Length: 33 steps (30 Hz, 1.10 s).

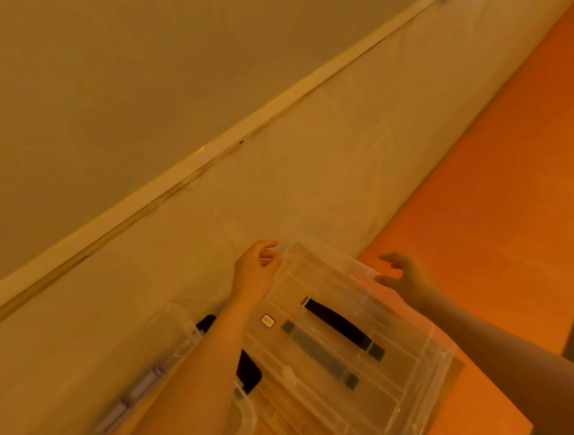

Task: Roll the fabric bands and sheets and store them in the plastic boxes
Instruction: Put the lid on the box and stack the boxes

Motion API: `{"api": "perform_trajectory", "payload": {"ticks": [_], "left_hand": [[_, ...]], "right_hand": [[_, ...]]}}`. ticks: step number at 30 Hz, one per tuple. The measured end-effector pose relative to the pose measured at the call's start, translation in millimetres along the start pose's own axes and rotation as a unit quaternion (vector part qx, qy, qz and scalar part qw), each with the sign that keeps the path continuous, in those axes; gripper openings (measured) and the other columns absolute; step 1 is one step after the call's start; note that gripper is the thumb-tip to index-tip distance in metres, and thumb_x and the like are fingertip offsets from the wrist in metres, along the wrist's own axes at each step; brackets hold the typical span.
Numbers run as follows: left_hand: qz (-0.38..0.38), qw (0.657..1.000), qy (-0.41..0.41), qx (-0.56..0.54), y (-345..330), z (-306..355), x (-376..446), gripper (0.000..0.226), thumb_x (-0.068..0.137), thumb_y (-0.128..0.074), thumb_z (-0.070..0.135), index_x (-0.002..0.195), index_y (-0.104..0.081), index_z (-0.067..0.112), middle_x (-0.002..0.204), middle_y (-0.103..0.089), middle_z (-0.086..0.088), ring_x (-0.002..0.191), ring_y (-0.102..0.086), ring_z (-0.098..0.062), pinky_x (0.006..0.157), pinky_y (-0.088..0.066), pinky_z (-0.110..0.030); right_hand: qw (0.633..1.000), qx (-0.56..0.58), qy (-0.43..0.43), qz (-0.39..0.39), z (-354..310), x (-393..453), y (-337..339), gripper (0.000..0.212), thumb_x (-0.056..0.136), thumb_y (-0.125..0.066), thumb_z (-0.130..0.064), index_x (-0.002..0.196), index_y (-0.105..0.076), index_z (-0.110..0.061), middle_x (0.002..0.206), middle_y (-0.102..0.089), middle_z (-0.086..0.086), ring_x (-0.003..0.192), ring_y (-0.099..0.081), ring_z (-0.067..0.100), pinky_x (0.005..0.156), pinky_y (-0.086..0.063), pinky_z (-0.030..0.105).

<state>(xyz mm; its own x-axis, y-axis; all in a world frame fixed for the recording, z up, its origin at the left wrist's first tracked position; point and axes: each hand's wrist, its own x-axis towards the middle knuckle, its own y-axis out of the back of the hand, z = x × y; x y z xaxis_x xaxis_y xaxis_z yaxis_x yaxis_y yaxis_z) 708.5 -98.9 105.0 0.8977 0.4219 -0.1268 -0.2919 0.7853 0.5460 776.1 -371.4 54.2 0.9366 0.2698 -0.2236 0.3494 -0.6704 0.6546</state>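
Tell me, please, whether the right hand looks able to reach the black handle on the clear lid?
Probably yes. The right hand is open beside the lid's far right edge, and the black handle lies exposed on top, nothing covering it. The left hand grips the far left corner, clear of that path.

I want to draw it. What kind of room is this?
Probably an indoor room at home, though little shows: a plain wall with a pale strip, an orange surface, and clear plastic boxes.
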Motion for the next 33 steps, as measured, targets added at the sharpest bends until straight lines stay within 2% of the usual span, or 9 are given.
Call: {"api": "perform_trajectory", "payload": {"ticks": [5, 8, 12, 16, 21, 23, 27, 30, 33], "left_hand": [[-0.013, 1.0, 0.008, 0.011, -14, -13, 11, 0.031, 0.091, -0.062, 0.018, 0.122, -0.058, 0.018, 0.103, -0.059, 0.003, 0.088, -0.055, -0.006, 0.066, -0.041, -0.01], [-0.022, 1.0, 0.016, 0.014, -19, -20, 13, 0.031, 0.092, -0.06, 0.019, 0.123, -0.058, 0.019, 0.103, -0.058, 0.006, 0.084, -0.052, 0.001, 0.066, -0.04, -0.009], [-0.027, 0.999, 0.028, 0.023, -21, -27, 13, 0.032, 0.092, -0.06, 0.018, 0.124, -0.057, 0.02, 0.105, -0.059, 0.005, 0.09, -0.054, -0.005, 0.066, -0.041, -0.01], [-0.027, 0.999, 0.036, 0.017, -21, -28, 13, 0.033, 0.091, -0.061, 0.016, 0.124, -0.057, 0.02, 0.112, -0.061, 0.003, 0.095, -0.055, -0.006, 0.069, -0.042, -0.011], [-0.024, 0.999, 0.023, 0.036, -22, -21, 11, 0.039, 0.09, -0.062, 0.011, 0.127, -0.055, 0.017, 0.131, -0.055, 0.001, 0.116, -0.048, -0.008, 0.093, -0.039, -0.021], [-0.025, 0.998, 0.02, 0.05, -23, -19, 10, 0.043, 0.09, -0.061, 0.012, 0.131, -0.052, 0.019, 0.137, -0.05, 0.002, 0.127, -0.044, -0.012, 0.098, -0.036, -0.023], [-0.019, 0.999, 0.012, 0.04, -21, -12, 6, 0.046, 0.092, -0.061, 0.015, 0.136, -0.048, 0.02, 0.142, -0.046, 0.001, 0.132, -0.04, -0.014, 0.099, -0.033, -0.022], [-0.045, 0.999, 0.014, 0.02, -19, -3, -1, 0.052, 0.092, -0.061, 0.021, 0.14, -0.042, 0.022, 0.145, -0.042, 0.001, 0.133, -0.038, -0.016, 0.098, -0.033, -0.024], [-0.07, 0.997, 0.007, 0.022, -15, 5, -10, 0.054, 0.093, -0.059, 0.018, 0.142, -0.039, 0.024, 0.147, -0.041, -0.002, 0.133, -0.04, -0.019, 0.096, -0.035, -0.024]], "right_hand": [[0.999, -0.007, -0.031, -0.036, 20, 16, -15, 0.052, 0.086, -0.069, -0.016, 0.134, -0.05, -0.011, 0.138, -0.051, 0.008, 0.12, -0.053, 0.026, 0.099, -0.046, 0.042], [0.998, -0.001, -0.039, -0.047, 28, 20, -20, 0.038, 0.087, -0.066, -0.015, 0.124, -0.058, -0.01, 0.125, -0.06, 0.008, 0.105, -0.059, 0.021, 0.093, -0.049, 0.037], [0.999, -0.011, -0.02, -0.047, 34, 24, -21, 0.023, 0.089, -0.064, -0.018, 0.111, -0.067, -0.011, 0.112, -0.067, 0.004, 0.09, -0.059, 0.014, 0.083, -0.048, 0.03], [0.999, -0.024, -0.003, -0.038, 39, 25, -17, 0.024, 0.091, -0.062, -0.022, 0.112, -0.068, -0.012, 0.11, -0.069, 0.005, 0.091, -0.062, 0.017, 0.08, -0.05, 0.03], [1.0, -0.024, 0.011, -0.011, 41, 22, 2, 0.028, 0.092, -0.062, -0.025, 0.115, -0.068, -0.011, 0.112, -0.069, 0.005, 0.097, -0.062, 0.021, 0.083, -0.05, 0.033], [1.0, -0.025, 0.014, -0.008, 42, 20, 12, 0.03, 0.092, -0.061, -0.026, 0.116, -0.067, -0.01, 0.115, -0.068, 0.006, 0.1, -0.062, 0.021, 0.085, -0.05, 0.033], [0.999, -0.019, 0.022, -0.013, 39, 12, 35, 0.034, 0.091, -0.062, -0.028, 0.119, -0.066, -0.009, 0.12, -0.066, 0.006, 0.106, -0.063, 0.022, 0.092, -0.051, 0.037], [0.999, -0.009, 0.031, -0.024, 34, 4, 51, 0.034, 0.089, -0.062, -0.031, 0.117, -0.067, -0.013, 0.117, -0.067, 0.004, 0.101, -0.064, 0.017, 0.091, -0.053, 0.039], [0.999, 0.002, 0.039, -0.028, 26, -5, 63, 0.032, 0.089, -0.063, -0.03, 0.116, -0.067, -0.014, 0.114, -0.069, 0.002, 0.099, -0.065, 0.015, 0.089, -0.054, 0.04]]}}
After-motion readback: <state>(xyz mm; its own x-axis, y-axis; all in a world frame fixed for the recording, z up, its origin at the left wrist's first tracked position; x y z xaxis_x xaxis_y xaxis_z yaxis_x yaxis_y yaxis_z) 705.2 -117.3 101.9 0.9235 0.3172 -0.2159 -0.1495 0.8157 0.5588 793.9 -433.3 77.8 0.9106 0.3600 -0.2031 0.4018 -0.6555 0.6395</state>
